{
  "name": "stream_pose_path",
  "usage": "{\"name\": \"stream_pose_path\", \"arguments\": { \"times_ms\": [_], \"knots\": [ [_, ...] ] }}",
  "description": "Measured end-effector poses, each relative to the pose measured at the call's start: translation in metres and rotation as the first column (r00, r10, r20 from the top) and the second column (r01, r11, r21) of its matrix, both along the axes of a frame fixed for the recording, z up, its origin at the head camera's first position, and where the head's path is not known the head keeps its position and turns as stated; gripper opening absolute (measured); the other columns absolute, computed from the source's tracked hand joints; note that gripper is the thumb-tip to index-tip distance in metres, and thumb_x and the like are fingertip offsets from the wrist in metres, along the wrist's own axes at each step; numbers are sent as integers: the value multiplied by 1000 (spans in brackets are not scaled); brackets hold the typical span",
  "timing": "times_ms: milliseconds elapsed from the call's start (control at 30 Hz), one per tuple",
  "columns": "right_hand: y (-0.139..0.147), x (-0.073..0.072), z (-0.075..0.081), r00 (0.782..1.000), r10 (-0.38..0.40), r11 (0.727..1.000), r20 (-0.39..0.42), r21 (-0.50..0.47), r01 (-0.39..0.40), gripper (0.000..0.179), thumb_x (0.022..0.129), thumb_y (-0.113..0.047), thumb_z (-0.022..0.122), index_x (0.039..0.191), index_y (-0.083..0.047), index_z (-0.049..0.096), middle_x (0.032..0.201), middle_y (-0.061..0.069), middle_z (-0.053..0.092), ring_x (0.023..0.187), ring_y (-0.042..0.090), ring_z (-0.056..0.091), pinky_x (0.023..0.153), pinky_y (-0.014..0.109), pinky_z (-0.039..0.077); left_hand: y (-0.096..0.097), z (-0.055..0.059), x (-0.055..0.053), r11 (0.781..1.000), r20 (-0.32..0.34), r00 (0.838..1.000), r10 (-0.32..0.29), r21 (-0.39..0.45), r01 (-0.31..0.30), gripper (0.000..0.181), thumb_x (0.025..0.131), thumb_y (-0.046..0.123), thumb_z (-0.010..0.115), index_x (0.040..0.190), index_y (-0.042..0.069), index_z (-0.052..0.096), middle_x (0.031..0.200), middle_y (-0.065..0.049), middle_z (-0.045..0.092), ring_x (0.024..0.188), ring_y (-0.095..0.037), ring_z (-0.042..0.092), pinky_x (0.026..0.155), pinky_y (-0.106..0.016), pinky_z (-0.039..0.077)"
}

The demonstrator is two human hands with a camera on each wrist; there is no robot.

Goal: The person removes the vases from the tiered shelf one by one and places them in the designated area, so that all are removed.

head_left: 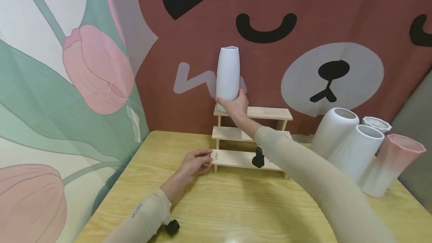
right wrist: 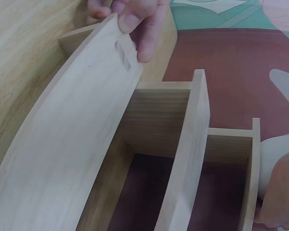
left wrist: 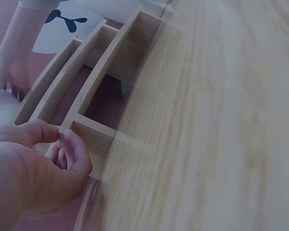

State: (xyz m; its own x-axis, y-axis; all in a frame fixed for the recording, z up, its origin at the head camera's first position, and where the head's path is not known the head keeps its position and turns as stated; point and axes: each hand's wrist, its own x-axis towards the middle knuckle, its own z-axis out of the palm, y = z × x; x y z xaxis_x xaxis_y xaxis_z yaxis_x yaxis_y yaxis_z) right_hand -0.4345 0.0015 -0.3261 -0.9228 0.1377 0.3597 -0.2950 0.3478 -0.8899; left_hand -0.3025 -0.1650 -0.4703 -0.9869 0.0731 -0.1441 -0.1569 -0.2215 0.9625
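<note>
My right hand (head_left: 237, 105) grips a tall white vase (head_left: 228, 72) near its base. The vase stands upright at the left end of the top step of a three-tier wooden stand (head_left: 251, 133). Down at the lowest step, my left hand (head_left: 194, 163) pinches the left end of the board between thumb and fingers, as the left wrist view shows of the hand (left wrist: 43, 168) and stand (left wrist: 94, 77). Only part of my right hand (right wrist: 281, 192) and a sliver of the vase (right wrist: 274, 154) show in the right wrist view, beside the top step.
At the right of the wooden table (head_left: 216, 205) stand a white vase (head_left: 332, 132), a ribbed white vase (head_left: 356, 153), a pink-and-white vase (head_left: 388, 166) and a white one with a wavy rim (head_left: 377, 123) behind. A bear-print curtain (head_left: 189, 48) hangs behind the stand.
</note>
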Motion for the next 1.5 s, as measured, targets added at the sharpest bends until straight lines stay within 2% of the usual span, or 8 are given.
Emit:
{"name": "stream_pose_path", "arguments": {
  "times_ms": [200, 500, 767, 1033, 1267, 1500],
  "knots": [
    [3, 0, 1, 999, 16, 1000, -51, 3, -16, 94, 73, -46, 91, 148, -13, 45, 136, 7, 55, 121, 27, 54, 99, 47, 48, 1, 1, -2, 1000, 1, 1000, 1, 9, -1, 39, 94, 0, 70, 133, 0, 65, 124, -16, 61, 89, -19, 62, 76, -29, 58],
    [7, 0, -2, 1000, 18, 1000, -21, 24, -17, 94, 71, -51, 91, 146, -16, 47, 135, 5, 56, 120, 25, 54, 97, 47, 50, 1, -1, 0, 1000, 5, 1000, 5, 0, -5, 39, 94, -1, 70, 132, 0, 65, 125, -17, 60, 88, -20, 64, 75, -29, 58],
    [17, -2, -5, 999, 20, 999, -26, 25, -20, 90, 70, -49, 92, 142, -12, 52, 131, 8, 59, 117, 26, 57, 96, 46, 51, 7, -5, -6, 1000, 15, 1000, -7, 5, 7, 40, 91, -3, 72, 131, 1, 67, 126, -17, 61, 90, -22, 64, 76, -29, 58],
    [20, -2, -4, 999, 11, 998, -33, 68, -9, 92, 68, -51, 92, 141, -11, 55, 129, 9, 62, 115, 26, 58, 95, 45, 51, 3, -10, -13, 1000, -13, 1000, -26, -17, 26, 41, 94, 1, 71, 134, -1, 64, 125, -17, 61, 89, -20, 63, 76, -29, 58],
    [24, 6, 3, 999, 22, 996, -46, 87, -17, 91, 67, -52, 93, 142, -13, 56, 127, 7, 64, 114, 24, 58, 94, 42, 51, -4, -10, -17, 1000, -25, 999, -27, -14, 26, 41, 94, 1, 71, 135, -1, 64, 125, -17, 60, 87, -19, 63, 76, -30, 58],
    [29, 24, 7, 998, 62, 996, -30, 61, -60, 89, 69, -50, 93, 141, -13, 54, 127, 5, 63, 113, 22, 59, 93, 42, 52, -14, -9, -19, 1000, -30, 999, -16, -26, 15, 41, 94, 1, 71, 134, -1, 64, 122, -16, 62, 85, -19, 64, 76, -31, 58]
  ]
}}
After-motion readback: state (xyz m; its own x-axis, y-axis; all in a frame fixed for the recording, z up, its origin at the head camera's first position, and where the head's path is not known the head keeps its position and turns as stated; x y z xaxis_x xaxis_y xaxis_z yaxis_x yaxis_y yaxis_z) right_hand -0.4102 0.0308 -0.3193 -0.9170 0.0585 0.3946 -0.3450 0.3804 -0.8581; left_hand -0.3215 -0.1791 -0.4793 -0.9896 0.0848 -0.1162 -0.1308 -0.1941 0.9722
